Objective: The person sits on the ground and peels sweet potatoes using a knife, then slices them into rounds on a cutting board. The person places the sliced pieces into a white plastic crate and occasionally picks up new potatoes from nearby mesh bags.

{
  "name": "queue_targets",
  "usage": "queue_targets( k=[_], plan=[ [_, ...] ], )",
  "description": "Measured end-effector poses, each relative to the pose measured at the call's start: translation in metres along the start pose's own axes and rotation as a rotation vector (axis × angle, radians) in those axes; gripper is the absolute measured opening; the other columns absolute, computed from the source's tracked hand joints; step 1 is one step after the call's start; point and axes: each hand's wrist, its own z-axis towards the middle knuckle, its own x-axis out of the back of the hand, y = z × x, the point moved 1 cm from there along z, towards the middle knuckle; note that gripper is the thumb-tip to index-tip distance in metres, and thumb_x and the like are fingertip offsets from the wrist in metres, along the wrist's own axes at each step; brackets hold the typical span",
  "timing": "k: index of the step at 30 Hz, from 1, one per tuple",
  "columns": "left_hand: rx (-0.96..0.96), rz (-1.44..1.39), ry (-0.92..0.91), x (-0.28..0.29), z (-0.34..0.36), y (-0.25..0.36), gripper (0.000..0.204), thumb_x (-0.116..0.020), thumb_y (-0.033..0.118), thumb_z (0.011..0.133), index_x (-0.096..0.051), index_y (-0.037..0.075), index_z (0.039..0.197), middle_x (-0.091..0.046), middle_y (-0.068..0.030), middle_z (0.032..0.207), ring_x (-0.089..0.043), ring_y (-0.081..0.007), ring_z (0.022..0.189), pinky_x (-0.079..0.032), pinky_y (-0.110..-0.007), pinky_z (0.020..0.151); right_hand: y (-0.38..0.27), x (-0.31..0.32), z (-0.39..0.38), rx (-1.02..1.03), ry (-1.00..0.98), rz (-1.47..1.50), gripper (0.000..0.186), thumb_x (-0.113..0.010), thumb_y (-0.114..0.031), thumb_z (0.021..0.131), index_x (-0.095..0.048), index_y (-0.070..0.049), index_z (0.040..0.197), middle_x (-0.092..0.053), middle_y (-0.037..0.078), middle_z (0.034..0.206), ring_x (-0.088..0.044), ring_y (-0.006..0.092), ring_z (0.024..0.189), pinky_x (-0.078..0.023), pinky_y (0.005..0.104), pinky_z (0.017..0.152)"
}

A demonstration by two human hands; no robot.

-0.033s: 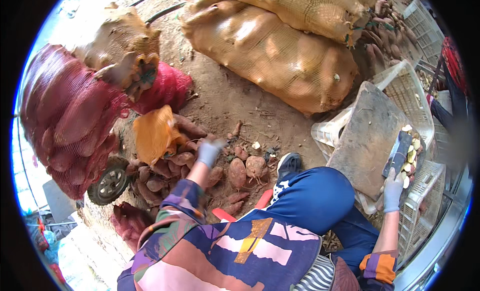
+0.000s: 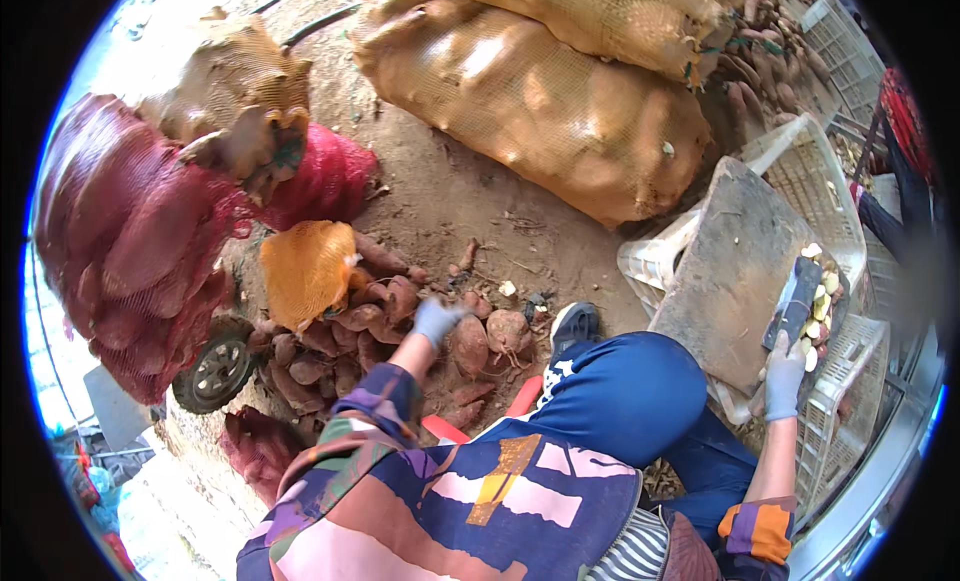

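My gloved left hand (image 2: 437, 321) reaches over the sweet potato pile, its fingers stretched to the right and slightly blurred. Nothing shows in it. Just beside its fingertips are a roundish sweet potato (image 2: 469, 345) and a second one (image 2: 509, 333) with roots. On the right, my gloved right hand (image 2: 784, 379) is closed on the near end of a broad dark-bladed knife (image 2: 797, 299); its handle is hidden in the hand. The blade lies on a worn wooden board (image 2: 735, 266), with pale cut pieces (image 2: 824, 303) along its right side.
The board rests across white plastic crates (image 2: 815, 171). Large tan mesh sacks (image 2: 540, 106) lie at the back, and red mesh sacks (image 2: 130, 231) stand left, above a small wheel (image 2: 214, 363). An orange mesh bag (image 2: 308, 273) covers part of the pile (image 2: 325, 356). Another crate (image 2: 850, 391) stands right.
My left hand has moved right and a little nearer, toward the roundish sweet potatoes. My right hand stays on the knife. The whole view has shifted slightly.
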Motion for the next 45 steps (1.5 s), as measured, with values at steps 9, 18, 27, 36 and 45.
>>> queue_targets(
  k=[9,18,27,36,45],
  plan=[
    [0.022,-0.346,-0.007,-0.045,-0.049,-0.007,0.094,-0.093,0.032,0.049,-0.050,-0.004,0.125,-0.062,-0.0161,0.117,-0.061,-0.0238,0.103,-0.050,-0.034,0.089,0.003,-0.005,-0.006,0.130,0.109,-0.071,0.030,-0.054,-0.025,0.095,-0.060,0.004,0.095,-0.061,0.015,0.070,-0.059,0.0251,0.058,-0.047,0.0392,0.054],
    [-0.814,-0.344,-0.317,0.055,-0.153,0.319,0.087,-0.085,0.021,0.054,-0.046,0.001,0.129,-0.058,-0.0123,0.117,-0.056,-0.0192,0.108,-0.045,-0.032,0.095,-0.002,-0.021,-0.016,0.247,0.276,-0.382,0.037,-0.053,-0.036,0.092,-0.058,-0.004,0.075,-0.062,0.024,0.068,-0.062,0.0431,0.065,-0.049,0.0527,0.059],
    [-1.360,0.753,-0.317,-0.095,-0.248,0.504,0.077,-0.079,0.038,0.062,-0.049,0.003,0.123,-0.059,-0.0230,0.113,-0.059,-0.0382,0.106,-0.049,-0.041,0.089,-0.027,0.012,-0.038,0.175,0.180,-0.183,0.029,-0.052,-0.032,0.093,-0.056,-0.004,0.083,-0.064,0.022,0.070,-0.064,0.0403,0.068,-0.050,0.0503,0.063],
    [-1.281,0.967,-0.245,-0.125,-0.268,0.515,0.069,-0.079,0.041,0.062,-0.052,-0.002,0.109,-0.061,-0.0251,0.104,-0.063,-0.0393,0.095,-0.051,-0.042,0.083,-0.027,0.036,-0.076,0.180,0.085,-0.185,0.022,-0.051,-0.027,0.093,-0.054,-0.007,0.085,-0.065,0.018,0.070,-0.065,0.0379,0.066,-0.051,0.0479,0.061],
    [-1.303,1.025,-0.279,-0.134,-0.267,0.521,0.070,-0.078,0.044,0.063,-0.052,-0.001,0.109,-0.060,-0.0228,0.107,-0.061,-0.0359,0.102,-0.049,-0.043,0.086,-0.021,0.046,-0.019,0.191,-0.275,-0.139,0.029,-0.049,-0.027,0.090,-0.064,-0.001,0.091,-0.066,0.025,0.093,-0.065,0.0386,0.091,-0.051,0.0456,0.082]
  ],
)
